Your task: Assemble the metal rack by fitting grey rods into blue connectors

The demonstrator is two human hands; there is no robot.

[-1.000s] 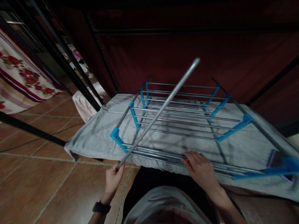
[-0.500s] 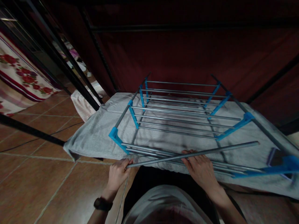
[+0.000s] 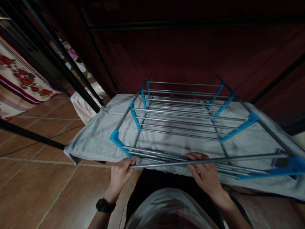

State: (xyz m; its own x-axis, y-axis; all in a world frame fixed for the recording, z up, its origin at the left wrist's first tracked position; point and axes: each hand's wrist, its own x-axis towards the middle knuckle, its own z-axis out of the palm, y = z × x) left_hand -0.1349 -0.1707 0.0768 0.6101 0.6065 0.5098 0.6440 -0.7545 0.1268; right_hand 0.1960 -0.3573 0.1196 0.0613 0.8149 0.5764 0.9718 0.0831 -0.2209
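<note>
A loose grey metal tube (image 3: 162, 164) lies nearly level across the front of a rack frame made of metal bars and blue plastic brackets (image 3: 140, 122). My left hand (image 3: 120, 174) is closed round the tube's left end. Farther right along it, my right hand (image 3: 205, 171) has its fingers bent at the tube, which crosses over them; the thumb points up toward it. The tube's far right end reaches beside the front right blue bracket (image 3: 294, 167); whether they touch, I cannot tell. Several thinner bars of the front tier run just behind my hands.
The rack rests on a grey cloth (image 3: 95, 135) spread over a low surface. Dark red fabric (image 3: 181, 60) on a black frame stands behind. Black metal posts (image 3: 71, 81) rise at the left, above a tiled floor (image 3: 30, 178). A flowered blanket (image 3: 23, 78) hangs farther left.
The tube has slid to the right and its right end has dropped toward the front right bracket. My hands keep hold of it, the left one slightly higher.
</note>
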